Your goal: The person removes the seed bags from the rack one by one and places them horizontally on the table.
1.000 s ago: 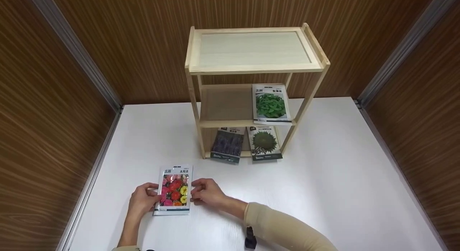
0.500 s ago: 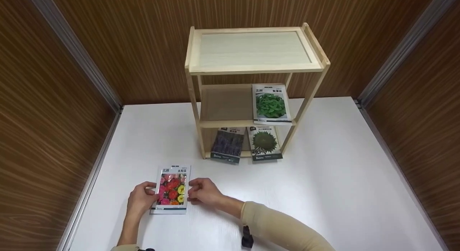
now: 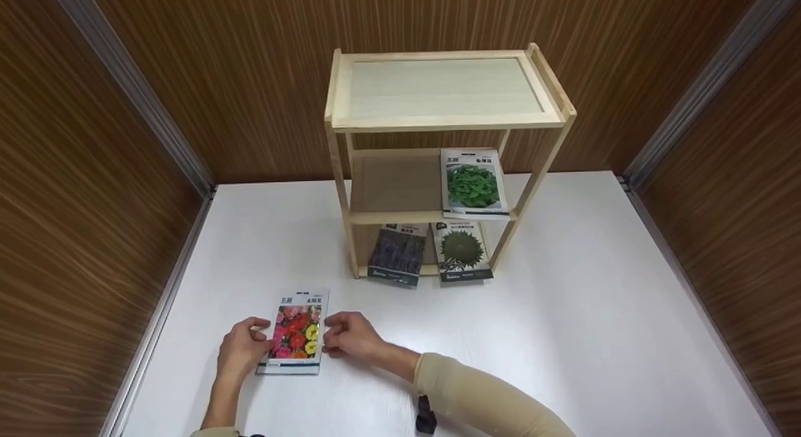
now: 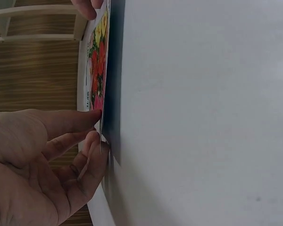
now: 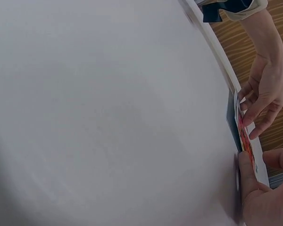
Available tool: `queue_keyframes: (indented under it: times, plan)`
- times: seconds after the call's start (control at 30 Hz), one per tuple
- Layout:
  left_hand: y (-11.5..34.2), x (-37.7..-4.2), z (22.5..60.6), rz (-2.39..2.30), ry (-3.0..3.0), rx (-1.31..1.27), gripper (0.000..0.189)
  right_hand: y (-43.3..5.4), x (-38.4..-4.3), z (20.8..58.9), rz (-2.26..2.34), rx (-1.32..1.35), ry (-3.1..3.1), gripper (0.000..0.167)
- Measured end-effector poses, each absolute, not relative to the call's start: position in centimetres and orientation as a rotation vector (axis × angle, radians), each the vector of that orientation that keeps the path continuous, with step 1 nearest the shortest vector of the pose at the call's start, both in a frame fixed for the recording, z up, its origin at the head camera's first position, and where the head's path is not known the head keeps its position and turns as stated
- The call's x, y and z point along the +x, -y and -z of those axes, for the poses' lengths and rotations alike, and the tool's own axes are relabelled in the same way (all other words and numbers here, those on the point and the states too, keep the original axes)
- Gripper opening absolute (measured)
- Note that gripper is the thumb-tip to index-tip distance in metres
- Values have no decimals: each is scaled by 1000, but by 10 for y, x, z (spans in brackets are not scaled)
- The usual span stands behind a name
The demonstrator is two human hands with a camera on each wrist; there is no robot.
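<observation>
At the lower left of the head view, the left hand [image 3: 241, 349] pinches, thumb against fingers, a flat rectangular white packet printed with red, pink and yellow flowers [image 3: 297, 334]; the right hand [image 3: 353, 338], fingers bent, grips its right edge.

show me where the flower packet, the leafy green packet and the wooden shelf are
flower packet [image 3: 295, 332]: head view, on the middle of its flower picture
leafy green packet [image 3: 473, 186]: head view, on its leaf picture
wooden shelf [image 3: 444, 87]: head view, on its bare top board
</observation>
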State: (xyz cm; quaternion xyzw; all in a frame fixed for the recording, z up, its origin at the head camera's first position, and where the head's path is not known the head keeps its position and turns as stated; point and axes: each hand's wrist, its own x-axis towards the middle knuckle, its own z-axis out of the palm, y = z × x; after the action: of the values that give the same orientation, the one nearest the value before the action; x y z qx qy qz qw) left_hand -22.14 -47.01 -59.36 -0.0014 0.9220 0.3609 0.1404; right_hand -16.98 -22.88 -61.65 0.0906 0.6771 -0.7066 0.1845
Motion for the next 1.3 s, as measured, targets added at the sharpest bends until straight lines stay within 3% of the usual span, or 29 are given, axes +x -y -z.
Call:
queue_keyframes:
  times: [0.4, 0.83, 1.3]
  plan:
    - [460, -213, 583, -1112, -2739, -7, 40, 202, -167, 602, 2035, 192, -1943, 41]
    - [416, -203, 556, -1324, -2752, 70, 33, 159, -152, 575, 2057, 75, -1937, 39]
    - [366, -196, 530, -1735, -2446, 111, 28, 82, -138, 546, 2131, 177, -1985, 40]
